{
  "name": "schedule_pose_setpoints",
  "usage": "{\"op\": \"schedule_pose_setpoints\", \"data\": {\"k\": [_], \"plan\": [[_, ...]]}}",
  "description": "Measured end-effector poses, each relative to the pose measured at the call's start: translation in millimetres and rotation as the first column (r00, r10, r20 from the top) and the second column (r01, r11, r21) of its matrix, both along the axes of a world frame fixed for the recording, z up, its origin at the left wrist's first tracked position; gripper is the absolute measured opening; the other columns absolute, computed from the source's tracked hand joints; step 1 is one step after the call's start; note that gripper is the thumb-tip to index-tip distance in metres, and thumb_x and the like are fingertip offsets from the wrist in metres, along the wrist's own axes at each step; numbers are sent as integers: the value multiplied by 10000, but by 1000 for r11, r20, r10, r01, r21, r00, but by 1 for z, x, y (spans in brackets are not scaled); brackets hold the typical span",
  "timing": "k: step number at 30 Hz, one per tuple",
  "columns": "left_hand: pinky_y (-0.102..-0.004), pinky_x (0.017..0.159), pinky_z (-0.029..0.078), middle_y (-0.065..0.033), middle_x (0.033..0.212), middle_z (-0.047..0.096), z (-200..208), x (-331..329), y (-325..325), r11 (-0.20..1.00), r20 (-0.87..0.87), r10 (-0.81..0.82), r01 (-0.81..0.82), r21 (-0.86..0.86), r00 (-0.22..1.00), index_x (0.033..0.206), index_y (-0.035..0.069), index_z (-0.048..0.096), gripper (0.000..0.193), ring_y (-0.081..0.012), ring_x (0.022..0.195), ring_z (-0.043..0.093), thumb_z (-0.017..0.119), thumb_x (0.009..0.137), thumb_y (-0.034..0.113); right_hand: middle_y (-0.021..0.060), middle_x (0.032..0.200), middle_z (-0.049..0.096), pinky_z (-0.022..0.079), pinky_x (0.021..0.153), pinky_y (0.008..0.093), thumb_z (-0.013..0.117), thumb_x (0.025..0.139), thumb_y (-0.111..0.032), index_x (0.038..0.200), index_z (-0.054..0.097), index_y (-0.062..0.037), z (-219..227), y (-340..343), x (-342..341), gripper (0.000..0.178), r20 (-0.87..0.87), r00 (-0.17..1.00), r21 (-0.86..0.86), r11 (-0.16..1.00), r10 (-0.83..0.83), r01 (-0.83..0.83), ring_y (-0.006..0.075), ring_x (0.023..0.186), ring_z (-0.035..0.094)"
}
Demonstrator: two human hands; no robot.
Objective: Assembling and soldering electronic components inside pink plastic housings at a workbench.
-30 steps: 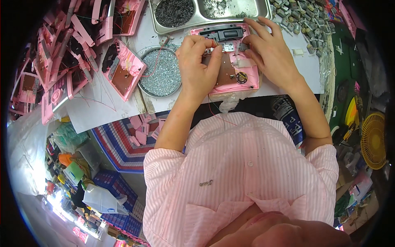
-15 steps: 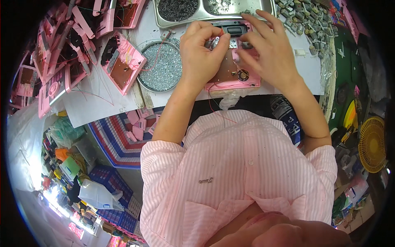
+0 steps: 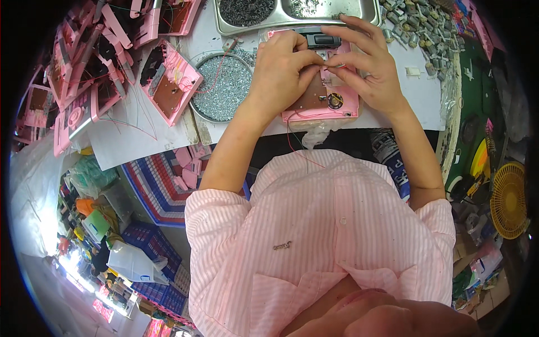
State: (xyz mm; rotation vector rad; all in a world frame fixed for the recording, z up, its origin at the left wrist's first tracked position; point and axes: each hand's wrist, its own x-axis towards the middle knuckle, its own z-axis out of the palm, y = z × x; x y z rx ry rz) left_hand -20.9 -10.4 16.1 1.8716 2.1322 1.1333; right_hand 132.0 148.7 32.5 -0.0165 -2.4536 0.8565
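A pink plastic casing [image 3: 349, 109] lies on the table before me, with a brown board [image 3: 307, 101], a round dark-and-brass part [image 3: 335, 101] and a black block [image 3: 323, 40] in it. Over its middle, my left hand [image 3: 281, 76] is closed, thumb and forefinger pinched together. My right hand [image 3: 373, 73] comes in from the other side, its thumb and forefinger meeting the left fingertips. Whatever lies between the fingertips is too small to make out. The other right fingers are spread above the casing. A thin red wire [image 3: 289, 135] hangs over the casing's near edge.
Left of the casing stands a round tin [image 3: 196, 106] of small silvery screws. Behind is a metal tray [image 3: 283, 26] with dark springs. Small grey motors [image 3: 418, 28] are heaped at the right. Another pink casing [image 3: 178, 106] and a pile of pink casings [image 3: 73, 84] lie left.
My right thumb and forefinger have come together and moved left to the left fingertips. The left hand has turned slightly and moved a little toward the right.
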Motion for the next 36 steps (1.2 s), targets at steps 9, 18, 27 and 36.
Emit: {"op": "schedule_pose_setpoints", "data": {"k": [9, 18, 27, 36], "plan": [[-419, 788, 502, -89, 985, 614, -15, -8, -10, 998, 55, -9, 6, 69, 998, 875, 74, 714, 184, -306, 917, 613, 804, 714, 70, 27, 1435, 581, 412, 1101, 458, 796, 743, -115, 947, 751, -110, -3, -10, -5, 209, 108, 991, 129, 989, -84, 70, 346, 1360, 432], [-435, 796, 491, -101, 1048, 629, -15, -6, -14, 984, 25, 13, -17, 178, 1000, 886, 69, 674, 215, -325, 928, 616, 806, 717, 63, 65, 1382, 603, 427, 1080, 473, 797, 717, -110, 889, 706, -74, -11, -19, -23, 198, 59, 997, 226, 973, -56, 41, 381, 1347, 445], [-416, 865, 440, -145, 1075, 588, -24, 7, -20, 943, 36, 302, -304, 133, 953, 931, 50, 668, 237, -328, 974, 555, 774, 720, 71, 67, 1230, 661, 465, 975, 431, 756, 716, -61, 861, 676, -64, -12, -20, -11, 166, -86, 985, 165, 973, -150, 163, 348, 1202, 526], [-326, 755, 496, -149, 1114, 623, 23, 38, -4, 964, 156, 111, -145, 223, 981, 1229, 22, 625, 385, -242, 855, 612, 695, 851, 43, 34, 774, 643, 478, 792, 357, 752, 752, -54, 893, 712, -76, 8, -10, 19, 148, 88, 995, -363, 928, -49, 78, 249, 878, 609]]}}
